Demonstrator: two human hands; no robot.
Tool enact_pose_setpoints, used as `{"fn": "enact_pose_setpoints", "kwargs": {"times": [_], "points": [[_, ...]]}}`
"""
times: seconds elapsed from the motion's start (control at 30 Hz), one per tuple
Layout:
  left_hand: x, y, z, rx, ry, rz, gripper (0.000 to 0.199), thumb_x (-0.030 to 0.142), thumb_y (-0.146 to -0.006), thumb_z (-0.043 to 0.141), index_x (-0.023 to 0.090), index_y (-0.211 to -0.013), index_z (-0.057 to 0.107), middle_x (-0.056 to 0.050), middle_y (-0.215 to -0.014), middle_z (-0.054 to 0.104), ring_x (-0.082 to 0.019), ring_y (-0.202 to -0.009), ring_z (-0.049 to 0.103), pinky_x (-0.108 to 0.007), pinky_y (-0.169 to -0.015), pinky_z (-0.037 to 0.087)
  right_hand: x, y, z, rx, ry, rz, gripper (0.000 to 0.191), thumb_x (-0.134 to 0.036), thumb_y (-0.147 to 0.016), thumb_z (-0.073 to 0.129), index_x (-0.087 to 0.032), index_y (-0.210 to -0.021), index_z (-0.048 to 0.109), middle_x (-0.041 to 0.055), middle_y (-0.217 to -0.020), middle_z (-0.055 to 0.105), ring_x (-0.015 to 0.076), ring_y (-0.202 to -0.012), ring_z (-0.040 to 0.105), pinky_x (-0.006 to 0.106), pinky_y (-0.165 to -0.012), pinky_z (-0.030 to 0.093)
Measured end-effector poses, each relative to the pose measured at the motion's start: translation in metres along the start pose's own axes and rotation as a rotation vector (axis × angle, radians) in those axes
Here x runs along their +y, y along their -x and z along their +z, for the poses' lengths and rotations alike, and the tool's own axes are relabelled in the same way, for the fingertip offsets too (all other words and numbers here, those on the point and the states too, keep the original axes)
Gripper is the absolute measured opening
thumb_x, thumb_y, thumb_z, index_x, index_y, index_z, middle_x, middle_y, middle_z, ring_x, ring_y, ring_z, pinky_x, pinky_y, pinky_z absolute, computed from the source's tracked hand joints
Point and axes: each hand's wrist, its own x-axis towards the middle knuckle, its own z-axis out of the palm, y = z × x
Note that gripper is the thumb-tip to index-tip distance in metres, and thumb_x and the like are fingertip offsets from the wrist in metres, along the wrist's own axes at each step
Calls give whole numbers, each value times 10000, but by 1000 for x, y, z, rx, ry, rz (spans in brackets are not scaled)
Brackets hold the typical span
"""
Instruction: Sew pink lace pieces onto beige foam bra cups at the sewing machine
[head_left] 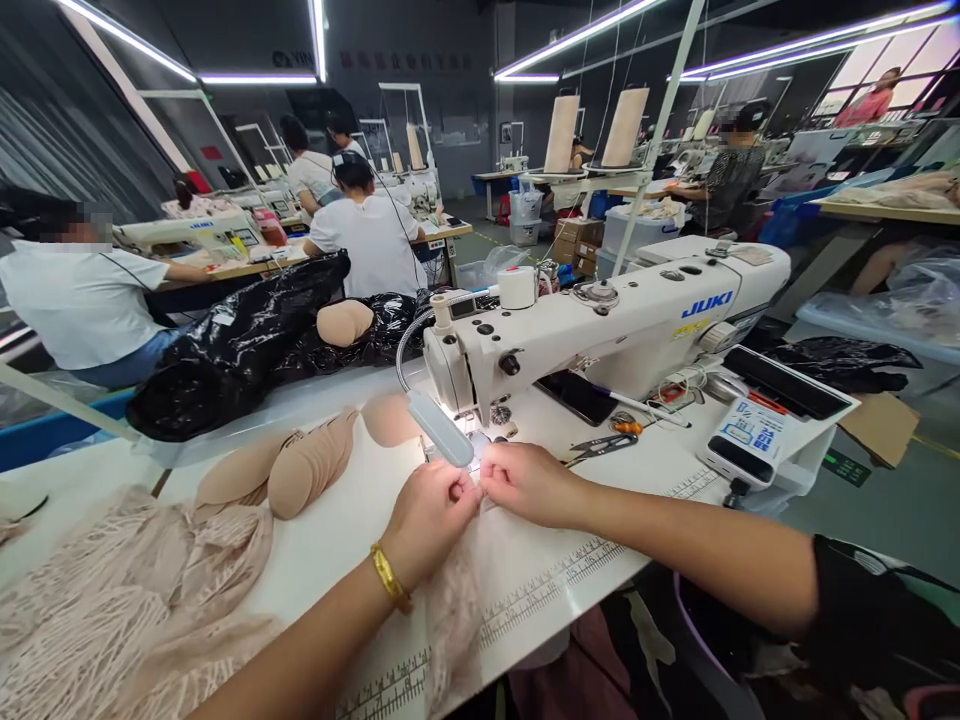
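Observation:
Both my hands are close together in front of the needle area of a white sewing machine [570,340]. My left hand [435,505], with a gold bracelet at the wrist, is closed in a pinch on thin beige lace fabric [454,610], which hangs down over the table's front edge. My right hand [532,482] is also closed, its fingertips meeting the left ones at the fabric's upper end. A grey lamp head [441,430] on a bendable neck lights the spot. The fabric between the fingertips is mostly hidden.
Left of my hands lie stacked beige bra pads [311,470] and a heap of beige lace [127,600]. Thread snips [604,445], a dark phone [576,398] and a white tray [780,440] are on the right. Black plastic bags [240,340] lie behind; co-workers sit beyond.

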Motion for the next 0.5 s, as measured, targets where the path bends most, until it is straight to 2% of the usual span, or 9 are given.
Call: {"fn": "enact_pose_setpoints", "kwargs": {"times": [0.1,0.17,0.23,0.3,0.43,0.5], "points": [[-12,-9,10,195,-267,121,50,222,-791,633,209,-790,584,-54,-848,621,-260,-832,527,-368,-735,366,11,-14,11,65,127,-3,124,-127,-891,630,-193,-824,550,-9,-765,556,169,-739,485,292,-690,343],[-16,-10,13,258,-439,263,48,163,-836,595,205,-840,617,-73,-898,649,-269,-855,529,-385,-754,354,16,-17,14,92,170,-6,76,-169,-908,645,-195,-913,574,10,-833,559,186,-768,483,302,-700,352],[-19,-8,14,213,-544,421,206,67,-872,507,201,-741,592,-55,-808,642,-234,-777,519,-371,-722,337,21,-16,15,103,225,-40,58,-186,-922,643,-197,-930,586,28,-891,564,198,-806,495,304,-705,367],[-21,-5,13,134,-544,504,289,8,-881,457,199,-699,575,-37,-737,626,-205,-711,508,-356,-695,339,25,-14,15,94,252,-82,56,-179,-935,627,-193,-889,598,42,-923,571,207,-845,508,309,-723,382],[-24,2,8,46,-448,476,276,34,-939,466,216,-917,673,-52,-836,683,-227,-787,583,-358,-728,403,32,-11,11,51,218,-193,132,-142,-955,595,-192,-847,651,46,-921,592,205,-882,518,303,-753,395],[-26,4,6,23,-425,468,280,37,-949,471,220,-959,682,-57,-858,694,-239,-823,605,-364,-753,426,33,-10,8,37,214,-253,185,-120,-964,567,-197,-832,671,47,-907,604,203,-884,514,299,-752,390]]}}
